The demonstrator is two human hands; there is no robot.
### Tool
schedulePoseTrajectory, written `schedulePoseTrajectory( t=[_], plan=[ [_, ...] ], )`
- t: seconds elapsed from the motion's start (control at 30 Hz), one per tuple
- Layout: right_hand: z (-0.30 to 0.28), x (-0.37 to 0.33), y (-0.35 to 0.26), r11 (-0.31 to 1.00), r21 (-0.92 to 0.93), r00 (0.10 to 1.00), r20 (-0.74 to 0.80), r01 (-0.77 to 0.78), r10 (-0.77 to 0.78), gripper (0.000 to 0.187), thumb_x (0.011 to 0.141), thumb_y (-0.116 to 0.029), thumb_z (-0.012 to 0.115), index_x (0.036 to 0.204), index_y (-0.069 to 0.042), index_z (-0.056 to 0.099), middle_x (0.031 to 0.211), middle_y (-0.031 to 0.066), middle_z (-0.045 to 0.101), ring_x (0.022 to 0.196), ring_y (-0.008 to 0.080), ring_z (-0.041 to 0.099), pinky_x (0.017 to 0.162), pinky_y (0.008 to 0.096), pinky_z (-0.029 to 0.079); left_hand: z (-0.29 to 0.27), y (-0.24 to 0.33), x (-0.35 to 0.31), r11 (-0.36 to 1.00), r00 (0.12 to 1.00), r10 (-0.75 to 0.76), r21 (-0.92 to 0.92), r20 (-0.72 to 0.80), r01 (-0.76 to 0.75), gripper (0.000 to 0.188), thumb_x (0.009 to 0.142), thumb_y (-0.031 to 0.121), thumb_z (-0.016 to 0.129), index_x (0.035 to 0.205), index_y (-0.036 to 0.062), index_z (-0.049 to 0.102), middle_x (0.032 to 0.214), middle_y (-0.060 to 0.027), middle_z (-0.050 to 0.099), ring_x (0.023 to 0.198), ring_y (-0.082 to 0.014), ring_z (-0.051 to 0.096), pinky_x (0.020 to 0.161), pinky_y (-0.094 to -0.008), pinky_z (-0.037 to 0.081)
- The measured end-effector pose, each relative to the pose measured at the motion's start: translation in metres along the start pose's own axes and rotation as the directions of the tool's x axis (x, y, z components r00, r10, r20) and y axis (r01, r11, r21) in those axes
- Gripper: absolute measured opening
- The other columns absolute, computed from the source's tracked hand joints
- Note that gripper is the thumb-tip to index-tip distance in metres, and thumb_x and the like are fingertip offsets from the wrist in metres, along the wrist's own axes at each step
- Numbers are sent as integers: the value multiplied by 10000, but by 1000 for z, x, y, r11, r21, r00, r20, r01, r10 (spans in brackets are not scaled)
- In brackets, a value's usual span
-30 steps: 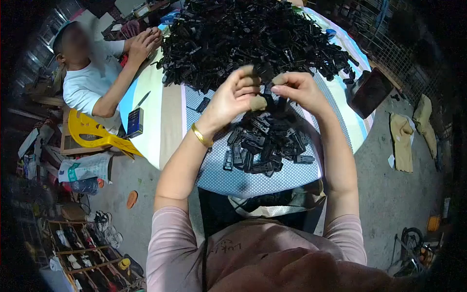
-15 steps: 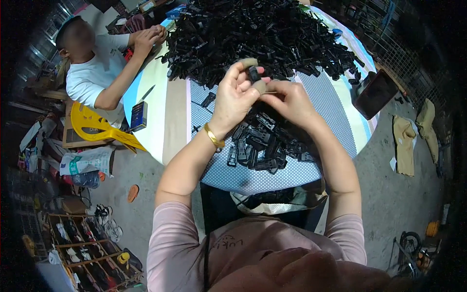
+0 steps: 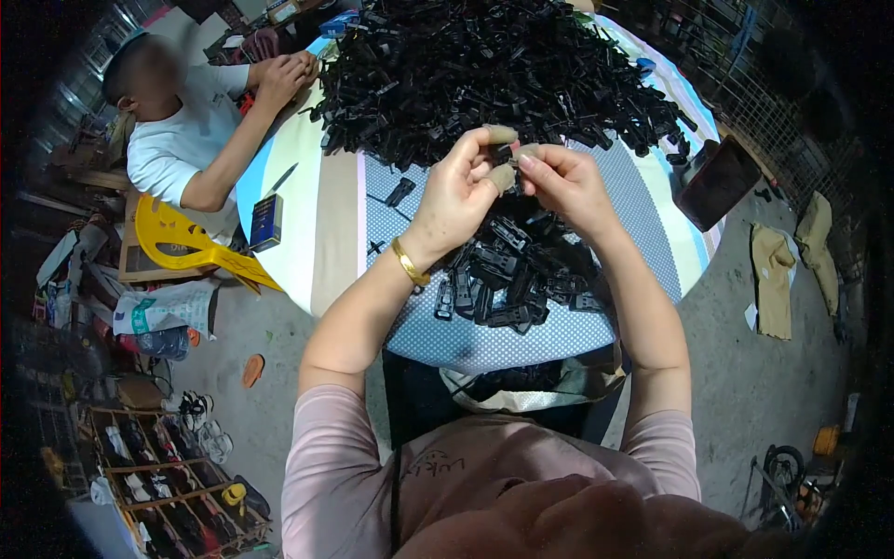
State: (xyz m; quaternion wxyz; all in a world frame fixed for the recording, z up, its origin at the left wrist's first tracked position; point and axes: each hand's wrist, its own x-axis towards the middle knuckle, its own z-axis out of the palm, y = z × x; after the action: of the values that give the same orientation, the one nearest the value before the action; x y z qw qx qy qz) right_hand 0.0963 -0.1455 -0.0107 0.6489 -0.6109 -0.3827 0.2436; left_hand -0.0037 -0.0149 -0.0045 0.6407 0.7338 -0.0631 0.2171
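Over the middle of the table my left hand [image 3: 458, 194] is closed, finger covers on its thumb and forefinger, around a small black plastic part [image 3: 513, 183] mostly hidden by fingers. My right hand [image 3: 570, 188] meets it from the right, thumb and forefinger pinched at the same part. Below them lies a small pile of black plastic parts [image 3: 500, 264] with slotted bodies. Beyond my hands rises a large heap of similar black parts [image 3: 484, 79]. One loose black part [image 3: 400, 192] rests left of my left wrist.
A co-worker [image 3: 172, 140] sits at the far left, hands together at the table edge. A dark box [image 3: 265, 224] and a knife [image 3: 285, 177] lie on the left. A dark rectangular container [image 3: 717, 184] stands at the right edge. An open sack [image 3: 531, 399] is at my lap.
Both hands have shifted slightly right. My right thumb and forefinger have come up to the left fingertips, and the black part is now more hidden.
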Motion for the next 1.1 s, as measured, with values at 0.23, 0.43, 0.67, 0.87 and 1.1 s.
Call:
schedulePoseTrajectory(
  t=[0.23,0.43,0.67,0.87,1.1],
  plan=[
    [1,-4,-7,1000,11,1000,5,-10,10,215,848,-209,535,898,-17,621,600,-35,540,495,10,426,438,160,320,-3,6,-2,999,998,-30,-13,59,31,342,808,-29,506,1137,-29,411,1103,-109,509,985,-140,520,844,-239,430],
    [10,-9,-8,996,-73,998,-18,57,-59,203,844,-194,533,820,-13,622,591,-32,535,541,27,446,496,184,352,9,-3,-6,978,968,170,150,-185,-143,180,769,12,588,940,-17,539,829,-50,613,720,-68,578,602,-197,462],
    [-2,2,-1,993,-108,998,-38,52,-56,188,836,-224,554,825,-44,608,590,-62,492,472,2,373,410,159,263,10,-7,1,925,953,241,339,-184,-169,302,755,0,580,1044,-11,495,905,-106,614,780,-154,612,652,-244,495],
    [5,-3,-6,908,-371,971,-55,196,-232,169,683,-94,694,811,-15,618,650,-40,540,571,12,449,498,155,353,13,-1,-8,517,918,394,817,39,-256,560,684,43,658,1184,9,407,1076,-147,552,953,-206,574,817,-301,462],
    [-32,0,-11,976,-41,977,4,212,-213,157,727,-98,643,848,-14,587,686,-40,530,562,25,452,490,154,351,-18,28,-1,995,986,-65,-61,152,75,563,671,22,670,1177,1,424,1152,-102,500,1052,-205,510,899,-343,413]
  ],
)
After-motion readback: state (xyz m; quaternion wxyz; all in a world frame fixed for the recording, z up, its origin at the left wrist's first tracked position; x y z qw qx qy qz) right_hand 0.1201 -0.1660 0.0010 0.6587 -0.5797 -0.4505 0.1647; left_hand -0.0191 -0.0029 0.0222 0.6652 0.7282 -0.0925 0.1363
